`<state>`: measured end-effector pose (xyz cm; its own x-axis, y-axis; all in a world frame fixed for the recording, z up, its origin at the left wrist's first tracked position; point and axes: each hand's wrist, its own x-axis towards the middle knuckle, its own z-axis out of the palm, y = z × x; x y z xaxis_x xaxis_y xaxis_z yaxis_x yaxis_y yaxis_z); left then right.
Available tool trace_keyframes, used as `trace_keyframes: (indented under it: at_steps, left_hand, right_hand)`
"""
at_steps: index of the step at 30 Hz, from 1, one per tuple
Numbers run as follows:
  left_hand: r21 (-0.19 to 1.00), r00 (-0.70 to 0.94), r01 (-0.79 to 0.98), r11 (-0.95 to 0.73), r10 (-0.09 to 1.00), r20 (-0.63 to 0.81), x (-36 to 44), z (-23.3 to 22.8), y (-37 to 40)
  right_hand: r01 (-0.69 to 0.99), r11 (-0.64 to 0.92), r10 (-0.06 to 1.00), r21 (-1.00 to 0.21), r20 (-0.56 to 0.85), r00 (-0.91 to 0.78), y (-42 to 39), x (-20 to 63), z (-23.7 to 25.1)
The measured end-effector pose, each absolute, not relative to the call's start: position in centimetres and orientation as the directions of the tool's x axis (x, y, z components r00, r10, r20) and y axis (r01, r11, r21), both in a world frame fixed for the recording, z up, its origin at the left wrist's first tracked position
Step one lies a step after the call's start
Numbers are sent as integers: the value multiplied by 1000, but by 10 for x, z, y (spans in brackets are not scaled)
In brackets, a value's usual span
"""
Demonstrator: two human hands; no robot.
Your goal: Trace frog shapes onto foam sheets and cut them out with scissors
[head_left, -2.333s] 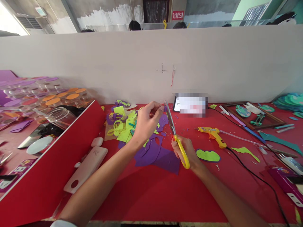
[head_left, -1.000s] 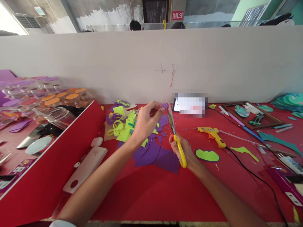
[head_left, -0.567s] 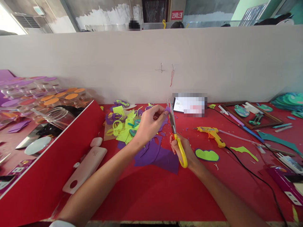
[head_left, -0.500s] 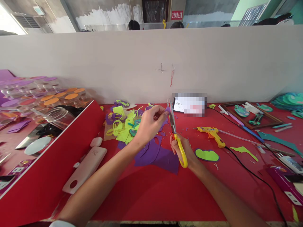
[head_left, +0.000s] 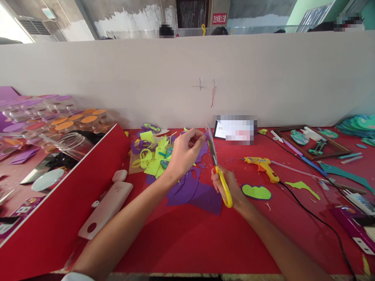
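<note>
Pinching a tiny purple scrap [head_left: 206, 135], light and soft, the left hand [head_left: 183, 154] grips its edge; the right hand [head_left: 228, 185] is closed on the scissors [head_left: 216, 168].

Scissors [head_left: 215, 164] (yellow-handled) at purple scrap [head_left: 206, 135]

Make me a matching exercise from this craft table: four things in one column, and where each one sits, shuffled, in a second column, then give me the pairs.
Things
1. scissors
2. small purple piece
3. glue gun
4. purple sheet

Places
A. flat on the red table, below both hands
B. pinched in the left hand
C. lying right of the right hand, cord attached
D. held in the right hand, blades pointing up

Pairs: 1-D, 2-B, 3-C, 4-A
</note>
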<state>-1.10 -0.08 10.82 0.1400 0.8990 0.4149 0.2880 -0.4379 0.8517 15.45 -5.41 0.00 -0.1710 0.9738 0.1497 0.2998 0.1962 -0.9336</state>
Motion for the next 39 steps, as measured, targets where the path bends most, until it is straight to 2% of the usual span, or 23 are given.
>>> trace_keyframes:
  at_steps: [9, 19, 39]
  left_hand:
    - [864, 66, 229, -449, 892, 446, -11, 104, 1]
    - [850, 121, 279, -446, 895, 430, -9, 106, -1]
    - [857, 53, 236, -459, 886, 460, -11, 103, 0]
  right_hand:
    - [335, 208, 968, -919, 145, -204, -56, 155, 3]
    - [306, 210, 971, -929, 161, -176, -51, 156, -4]
    - [325, 212, 970, -922, 158, -184, -53, 158, -5]
